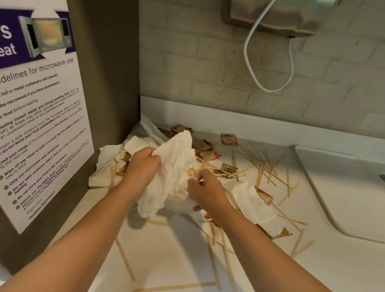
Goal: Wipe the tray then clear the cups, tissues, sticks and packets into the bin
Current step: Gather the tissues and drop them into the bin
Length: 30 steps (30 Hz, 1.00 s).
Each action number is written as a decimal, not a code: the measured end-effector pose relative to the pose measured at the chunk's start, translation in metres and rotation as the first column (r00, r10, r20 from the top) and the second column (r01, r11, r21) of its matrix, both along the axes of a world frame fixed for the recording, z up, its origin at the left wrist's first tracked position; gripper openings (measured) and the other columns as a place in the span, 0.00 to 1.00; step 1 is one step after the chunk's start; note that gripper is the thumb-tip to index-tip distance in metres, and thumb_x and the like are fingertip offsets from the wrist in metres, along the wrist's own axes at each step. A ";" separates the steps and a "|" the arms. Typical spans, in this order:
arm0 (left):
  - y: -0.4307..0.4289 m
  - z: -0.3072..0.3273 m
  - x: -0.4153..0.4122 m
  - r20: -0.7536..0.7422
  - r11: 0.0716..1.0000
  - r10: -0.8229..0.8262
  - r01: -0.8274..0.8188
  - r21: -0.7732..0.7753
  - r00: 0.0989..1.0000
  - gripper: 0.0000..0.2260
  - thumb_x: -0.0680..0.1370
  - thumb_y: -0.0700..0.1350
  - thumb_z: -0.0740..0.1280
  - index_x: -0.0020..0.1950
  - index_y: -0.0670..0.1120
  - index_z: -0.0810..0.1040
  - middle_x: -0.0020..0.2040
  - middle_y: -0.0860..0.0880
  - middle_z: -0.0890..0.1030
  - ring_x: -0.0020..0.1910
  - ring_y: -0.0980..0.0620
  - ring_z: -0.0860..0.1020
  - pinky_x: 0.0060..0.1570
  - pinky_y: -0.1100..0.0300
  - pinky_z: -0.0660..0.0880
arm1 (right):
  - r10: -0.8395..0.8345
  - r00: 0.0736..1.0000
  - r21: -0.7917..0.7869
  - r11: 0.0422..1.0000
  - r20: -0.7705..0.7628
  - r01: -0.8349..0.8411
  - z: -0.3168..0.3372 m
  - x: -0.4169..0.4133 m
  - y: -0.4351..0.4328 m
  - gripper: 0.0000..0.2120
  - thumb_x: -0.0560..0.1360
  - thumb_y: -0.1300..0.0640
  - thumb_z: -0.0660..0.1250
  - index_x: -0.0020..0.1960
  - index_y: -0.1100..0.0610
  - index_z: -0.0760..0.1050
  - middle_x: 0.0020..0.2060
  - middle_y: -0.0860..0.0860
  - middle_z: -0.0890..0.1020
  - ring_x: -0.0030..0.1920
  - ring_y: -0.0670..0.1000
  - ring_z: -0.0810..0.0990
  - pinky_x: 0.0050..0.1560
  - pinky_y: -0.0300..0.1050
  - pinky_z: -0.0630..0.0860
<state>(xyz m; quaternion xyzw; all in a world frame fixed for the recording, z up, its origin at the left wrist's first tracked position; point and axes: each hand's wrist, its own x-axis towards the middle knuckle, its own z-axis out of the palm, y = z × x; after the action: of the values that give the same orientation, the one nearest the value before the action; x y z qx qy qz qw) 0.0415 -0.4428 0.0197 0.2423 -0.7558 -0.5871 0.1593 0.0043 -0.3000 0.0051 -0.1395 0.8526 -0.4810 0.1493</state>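
**Head view: two hands bunch tissue over a littered counter**

A smooth white countertop (pixel 166 257) spreads beneath the grip, glossy and hard. Left of the grip a laminated microwave poster (pixel 15 94) hangs on a brown panel. Well to its right lies the tray (pixel 347 193), a flat white slab with rounded corners that looks bare.

Between the hands hangs the tissue wad (pixel 170 175), soft, creased and crumpled. The left hand (pixel 143 165) has its fingers curled round the upper edge. The right hand (pixel 206 192) pinches the lower folds with bent fingertips. The paper looks almost weightless and will likely compress to nothing. It may tear if damp, so it is best gathered from the middle of the bunch, not pulled by a corner.

Loose tissues (pixel 256 203) lie flat just beyond and on either side of the grip, some draped over other litter. Thin wooden sticks (pixel 174 287) are scattered all round it, pale, stiff and narrow. They probably roll and slip from a loose hold, so sweeping them into a bundle would suit better than picking singly. Small glossy packets (pixel 229 139), reddish and square, sit behind and right of the grip. They look slick and flat to the surface, so lifting them by an edge seems wise.

No cups and no bin are in view.
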 end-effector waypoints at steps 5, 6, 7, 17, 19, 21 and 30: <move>0.019 -0.010 -0.001 0.031 0.988 -0.140 0.137 0.073 0.990 0.06 0.78 0.43 0.63 0.53 0.43 0.76 0.49 0.46 0.79 0.47 0.48 0.77 0.49 0.55 0.74 | -0.071 0.969 -0.280 0.950 0.235 0.137 0.004 0.002 -0.012 0.01 0.78 0.61 0.58 0.49 0.58 0.66 0.41 0.54 0.73 0.36 0.51 0.75 0.32 0.43 0.81; 0.020 -0.011 -0.002 0.046 0.983 -0.166 0.162 0.090 0.985 0.06 0.78 0.44 0.64 0.53 0.46 0.76 0.49 0.48 0.80 0.48 0.50 0.78 0.51 0.55 0.75 | -0.062 0.970 -0.309 0.942 0.236 0.135 0.003 0.002 -0.012 0.02 0.77 0.62 0.58 0.49 0.57 0.67 0.39 0.53 0.73 0.37 0.50 0.74 0.37 0.46 0.82; 0.021 -0.012 -0.002 0.072 0.975 -0.201 0.192 0.113 0.977 0.05 0.78 0.44 0.65 0.53 0.48 0.76 0.48 0.49 0.81 0.48 0.51 0.79 0.52 0.56 0.76 | -0.043 0.974 -0.325 0.939 0.225 0.116 0.003 0.002 -0.011 0.02 0.77 0.63 0.58 0.48 0.57 0.67 0.37 0.52 0.73 0.36 0.49 0.73 0.39 0.46 0.81; 0.030 -0.006 -0.010 -0.001 0.779 -0.462 0.406 0.479 0.887 0.11 0.81 0.41 0.60 0.59 0.53 0.73 0.54 0.46 0.81 0.55 0.45 0.79 0.58 0.48 0.75 | -0.039 0.987 -0.409 0.907 0.158 0.101 0.001 -0.013 0.009 0.02 0.79 0.58 0.60 0.47 0.55 0.68 0.38 0.47 0.74 0.38 0.46 0.70 0.37 0.38 0.67; 0.037 -0.008 -0.012 -0.037 0.794 -0.434 0.401 0.457 0.900 0.12 0.80 0.36 0.60 0.58 0.50 0.75 0.52 0.47 0.82 0.51 0.48 0.81 0.51 0.53 0.78 | 0.001 0.982 -0.416 0.906 0.188 0.079 0.001 -0.020 0.015 0.03 0.79 0.56 0.61 0.48 0.55 0.70 0.40 0.48 0.76 0.41 0.47 0.73 0.40 0.40 0.69; 0.040 -0.010 -0.015 -0.048 0.813 -0.382 0.360 0.458 0.923 0.14 0.78 0.34 0.62 0.60 0.48 0.75 0.53 0.45 0.82 0.50 0.46 0.81 0.49 0.51 0.78 | 0.028 0.980 -0.394 0.917 0.196 0.053 0.000 -0.031 0.023 0.05 0.79 0.55 0.60 0.50 0.55 0.72 0.43 0.50 0.76 0.43 0.48 0.74 0.42 0.40 0.70; 0.034 -0.010 -0.028 -0.003 0.885 -0.087 0.078 0.458 0.996 0.15 0.77 0.34 0.64 0.59 0.50 0.69 0.51 0.46 0.76 0.49 0.44 0.79 0.49 0.47 0.78 | -0.312 0.941 0.314 0.887 -0.129 0.337 -0.031 -0.105 0.093 0.25 0.69 0.51 0.73 0.63 0.56 0.72 0.61 0.57 0.74 0.59 0.58 0.73 0.58 0.53 0.74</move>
<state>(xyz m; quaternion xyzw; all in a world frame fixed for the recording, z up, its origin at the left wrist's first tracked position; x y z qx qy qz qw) 0.0137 -0.4087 0.0099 0.2457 -0.6070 -0.7528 0.0661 -0.1010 -0.2068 -0.0261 0.0143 0.9375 -0.3432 0.0562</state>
